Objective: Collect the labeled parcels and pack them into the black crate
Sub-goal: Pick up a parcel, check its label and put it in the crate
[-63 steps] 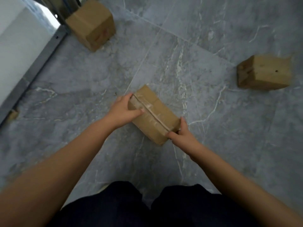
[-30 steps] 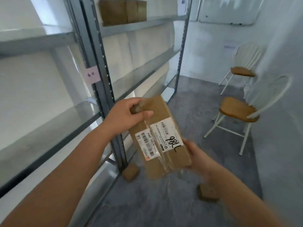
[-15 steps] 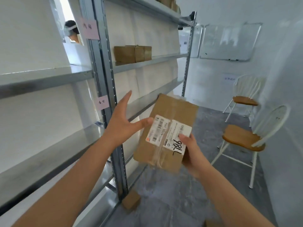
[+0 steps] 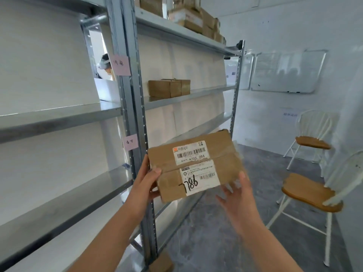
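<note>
A brown cardboard parcel (image 4: 225, 154) with white barcode labels and a handwritten "7786" is held up in front of me at chest height. My left hand (image 4: 146, 181) grips its left end, thumb on the top face. My right hand (image 4: 238, 193) supports the right end from below, thumb up against the edge and fingers spread. More brown parcels (image 4: 169, 88) sit on the middle shelf, and several others (image 4: 194, 18) are stacked on the top shelf. Another small box (image 4: 162, 264) lies on the floor at the rack's foot. No black crate is in view.
A grey metal shelf rack (image 4: 135, 118) with pink paper tags runs along the left. Two white chairs with wooden seats (image 4: 308, 191) stand on the right. A whiteboard (image 4: 286, 71) hangs on the far wall. Another person's head (image 4: 105, 63) shows behind the rack.
I lifted the parcel from the floor and stood up. It has been turned so the labels read level, and my left hand has closed on its left end.
</note>
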Demonstrator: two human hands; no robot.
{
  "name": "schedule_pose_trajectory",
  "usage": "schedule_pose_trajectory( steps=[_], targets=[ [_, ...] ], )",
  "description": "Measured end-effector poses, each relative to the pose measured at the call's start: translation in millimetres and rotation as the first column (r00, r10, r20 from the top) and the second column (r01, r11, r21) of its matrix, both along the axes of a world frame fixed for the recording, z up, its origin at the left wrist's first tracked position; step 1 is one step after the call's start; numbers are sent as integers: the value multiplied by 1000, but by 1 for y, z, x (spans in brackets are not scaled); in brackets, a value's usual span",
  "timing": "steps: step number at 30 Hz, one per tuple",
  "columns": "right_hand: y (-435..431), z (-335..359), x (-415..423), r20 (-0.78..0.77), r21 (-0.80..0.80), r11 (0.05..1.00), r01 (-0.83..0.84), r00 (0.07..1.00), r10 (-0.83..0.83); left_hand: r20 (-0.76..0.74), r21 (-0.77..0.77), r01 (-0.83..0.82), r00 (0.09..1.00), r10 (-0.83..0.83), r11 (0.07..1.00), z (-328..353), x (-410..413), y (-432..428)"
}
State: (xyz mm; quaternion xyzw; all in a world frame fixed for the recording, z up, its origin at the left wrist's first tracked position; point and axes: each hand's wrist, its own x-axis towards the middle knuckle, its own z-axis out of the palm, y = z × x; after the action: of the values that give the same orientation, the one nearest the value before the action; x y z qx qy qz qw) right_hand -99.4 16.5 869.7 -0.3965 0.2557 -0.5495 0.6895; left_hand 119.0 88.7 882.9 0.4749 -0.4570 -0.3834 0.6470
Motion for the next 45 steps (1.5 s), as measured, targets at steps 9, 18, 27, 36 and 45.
schedule_pose_trajectory(
  steps=[9, 18, 27, 36, 45],
  targets=[
    [5, 9, 46, -155, -142, 925, -353, 931, 331, -53, 6, -300, 952, 300, 954, 8, 19, 67],
    [80, 24, 123, -173, -98, 802, -589, 804, 569, 28, -105, -475, 877, 480, 874, 16, 52, 191],
    [242, 41, 214, -144, -122, 630, -767, 642, 753, 68, -195, -681, 709, 702, 706, 19, 106, 374],
    [458, 29, 336, -147, -188, 280, -941, 309, 940, 79, -171, -896, 402, 912, 410, 11, 152, 617],
    [639, -2, 439, -214, -179, -129, -975, -89, 973, 69, -101, -993, 57, 996, 64, -20, 157, 798]
  ],
)
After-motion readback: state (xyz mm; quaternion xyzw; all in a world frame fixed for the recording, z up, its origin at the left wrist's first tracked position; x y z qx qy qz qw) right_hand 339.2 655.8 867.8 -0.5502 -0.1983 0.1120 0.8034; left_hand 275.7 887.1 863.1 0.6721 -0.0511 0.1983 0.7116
